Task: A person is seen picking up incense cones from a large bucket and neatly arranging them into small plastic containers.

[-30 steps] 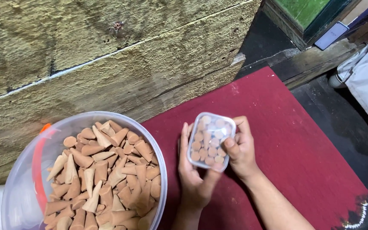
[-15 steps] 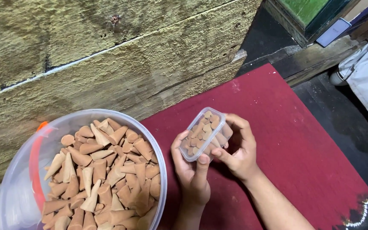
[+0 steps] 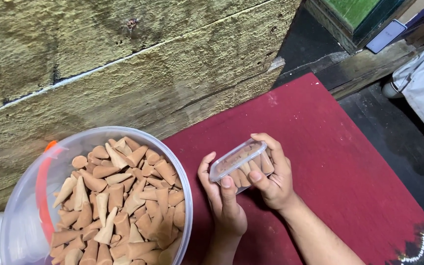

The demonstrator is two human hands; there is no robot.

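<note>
**A:** What packages can you make out from where you sit?

**B:** Far right, I see a small pale flat card [image 3: 387, 35] leaning by a green-topped box [image 3: 354, 19], and a white bag [image 3: 420, 93] at the right edge. I can't make out any label on them.

**A:** And the containers?

**B:** A clear rounded tub [image 3: 35, 196] at near left, with an orange handle inside its left wall. It's heaped with tan clay cones [image 3: 119, 196]. A small clear box [image 3: 239, 164] sits right of it, above the red mat [image 3: 330, 162], tilted, lid on, packed with the same cones.

**A:** Who has the box?

**B:** Both hands. My left hand [image 3: 224, 196] cups its near left end, thumb pressed on the lid edge, so that grip is closed on the box. My right hand [image 3: 273, 172] wraps the right end, fingers curled over the far side, thumb underneath near the front, also holding it.

**A:** What's behind?

**B:** A rough yellowish wall [image 3: 123, 64], running along the far side of the mat.
</note>
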